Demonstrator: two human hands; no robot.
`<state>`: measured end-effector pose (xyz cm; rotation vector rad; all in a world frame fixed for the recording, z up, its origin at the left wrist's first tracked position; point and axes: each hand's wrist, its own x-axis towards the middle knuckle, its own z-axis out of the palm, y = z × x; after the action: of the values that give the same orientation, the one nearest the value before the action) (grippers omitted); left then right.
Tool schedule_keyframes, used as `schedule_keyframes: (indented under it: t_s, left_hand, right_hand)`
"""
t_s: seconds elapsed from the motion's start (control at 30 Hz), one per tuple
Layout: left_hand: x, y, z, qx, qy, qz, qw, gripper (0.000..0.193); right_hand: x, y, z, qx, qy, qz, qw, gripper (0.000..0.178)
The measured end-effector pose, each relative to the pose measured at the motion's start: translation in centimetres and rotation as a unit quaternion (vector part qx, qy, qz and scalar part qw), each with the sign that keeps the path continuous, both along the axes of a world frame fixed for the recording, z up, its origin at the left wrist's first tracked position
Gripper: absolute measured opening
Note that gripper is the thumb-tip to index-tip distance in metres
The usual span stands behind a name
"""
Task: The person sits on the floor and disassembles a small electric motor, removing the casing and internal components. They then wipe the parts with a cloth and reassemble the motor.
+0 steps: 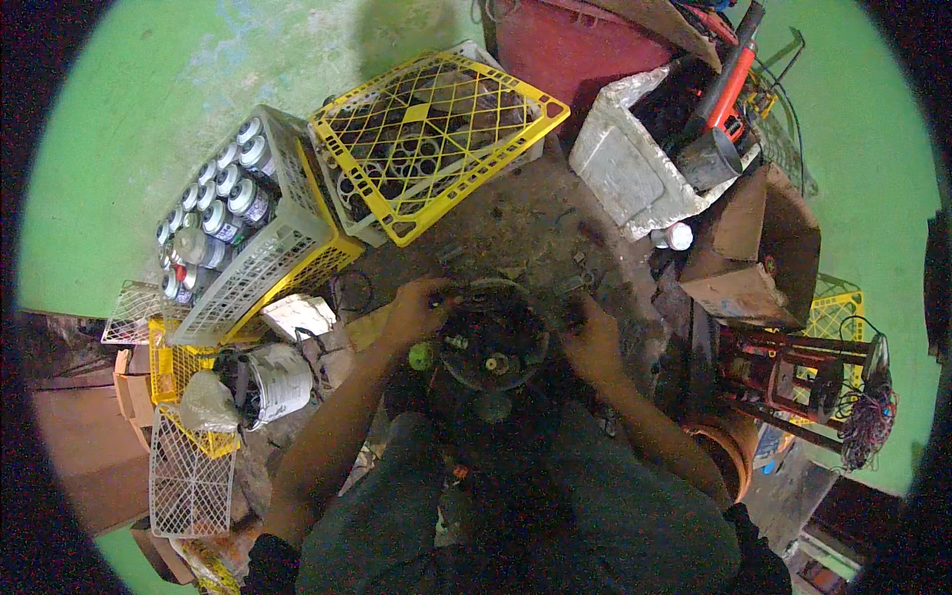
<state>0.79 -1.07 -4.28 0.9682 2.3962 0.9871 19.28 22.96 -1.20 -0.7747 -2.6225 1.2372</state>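
Between my knees stands a round dark container [542, 365] with small dark parts in it. Among them lies a small pale brass-coloured piece [492, 364]. At the container's upper left edge is my left hand [424, 305], its fingers curled inward with the tips in shadow. Just off its right side my right hand [592, 339] has curled fingers too. What either hand grips, if anything, is too dark to make out. A yellow-green round thing [421, 356] sits below my left wrist.
Ahead are a yellow lattice crate [416, 226] and a grey crate of spray cans [283, 233]. A white bucket [283, 385] lies at left. To the right stand a dirty white foam box [620, 178], a cardboard box [729, 268] and a wooden stool [783, 372].
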Motion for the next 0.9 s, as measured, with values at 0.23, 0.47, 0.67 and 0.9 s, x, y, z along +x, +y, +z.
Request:
schedule_keyframes:
  t_s: [0.23, 0.47, 0.67, 0.9]
  left_hand:
    - [0.4, 0.6, 0.3, -0.012, -0.064, 0.044, 0.997, 0.029]
    - [0.5, 0.3, 0.0, 0.013, -0.06, 0.047, 0.997, 0.027]
    - [0.6, 0.7, 0.8, 0.01, -0.061, 0.049, 0.997, 0.023]
    - [0.2, 0.4, 0.3, 0.028, 0.008, 0.013, 0.999, 0.027]
  right_hand:
    - [-0.4, 2.1, -2.7, -0.168, -0.062, -0.008, 0.984, 0.03]
    - [-0.4, 1.3, -4.6, -0.158, -0.049, -0.028, 0.986, 0.03]
    - [-0.4, -0.1, -4.3, -0.227, 0.047, -0.048, 0.972, 0.039]
    - [0.0, 0.9, -2.5, -0.178, -0.054, 0.012, 0.982, 0.032]
